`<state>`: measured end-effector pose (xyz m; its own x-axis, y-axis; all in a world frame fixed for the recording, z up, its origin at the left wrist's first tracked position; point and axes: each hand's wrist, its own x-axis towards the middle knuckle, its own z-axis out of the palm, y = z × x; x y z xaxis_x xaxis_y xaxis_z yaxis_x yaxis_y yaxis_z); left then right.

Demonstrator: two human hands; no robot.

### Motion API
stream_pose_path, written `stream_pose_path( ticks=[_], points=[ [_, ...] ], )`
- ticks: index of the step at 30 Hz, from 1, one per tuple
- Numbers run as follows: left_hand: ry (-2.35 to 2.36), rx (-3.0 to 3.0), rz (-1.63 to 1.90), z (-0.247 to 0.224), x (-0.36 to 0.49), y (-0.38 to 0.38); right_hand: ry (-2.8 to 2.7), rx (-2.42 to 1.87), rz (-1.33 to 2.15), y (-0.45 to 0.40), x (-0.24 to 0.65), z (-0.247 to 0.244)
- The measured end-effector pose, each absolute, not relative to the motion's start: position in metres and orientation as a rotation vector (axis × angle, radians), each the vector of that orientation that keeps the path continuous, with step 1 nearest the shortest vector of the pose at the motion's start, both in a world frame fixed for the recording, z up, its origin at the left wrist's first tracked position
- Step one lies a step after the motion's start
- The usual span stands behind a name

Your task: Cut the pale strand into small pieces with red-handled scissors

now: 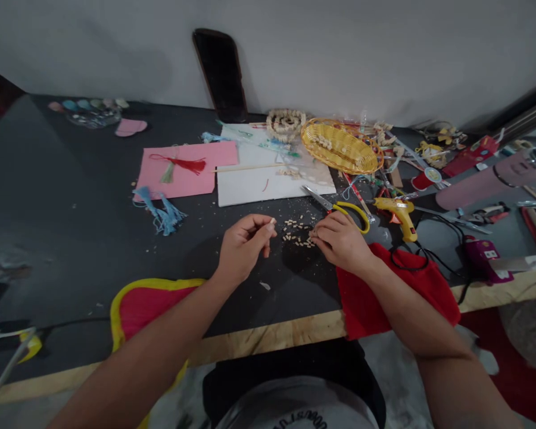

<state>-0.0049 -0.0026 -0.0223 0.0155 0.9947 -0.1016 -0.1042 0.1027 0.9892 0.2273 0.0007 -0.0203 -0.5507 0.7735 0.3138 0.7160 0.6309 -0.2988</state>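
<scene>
My left hand (pixel 248 244) is closed in a pinch, with a small beige piece (pixel 273 221) showing at its thumb and fingertip. A scatter of similar short beige pieces (pixel 297 225) lies on the dark table between my hands. The fingers of my right hand (pixel 343 241) are pinched together at the right edge of this scatter; what they hold, if anything, is too small to make out. Just beyond my right hand lie scissors (pixel 351 210) with yellow handles. Below its wrist a red cloth (pixel 366 298) hangs over the table edge.
Pink sheets (pixel 178 193) carrying tassels (pixel 192 165) and a white board (pixel 245 193) lie farther back. A yellow woven basket (pixel 339 149), glue gun (pixel 397 214), thread spool (pixel 426 178) and pink bottle (pixel 477 187) crowd the right. A phone (pixel 221 77) leans against the wall.
</scene>
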Motion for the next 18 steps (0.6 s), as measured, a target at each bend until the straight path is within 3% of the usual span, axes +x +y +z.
stream_pose_path(
  ticks=[10,18],
  points=[
    [1.220,1.170,1.088,-0.017,-0.003,-0.005,-2.327,-1.430,0.135,0.008,0.243,-0.015],
    [1.240,1.197,1.038,-0.018,-0.004,-0.006,-2.504,-1.341,0.121,0.001,0.238,-0.009]
  ],
)
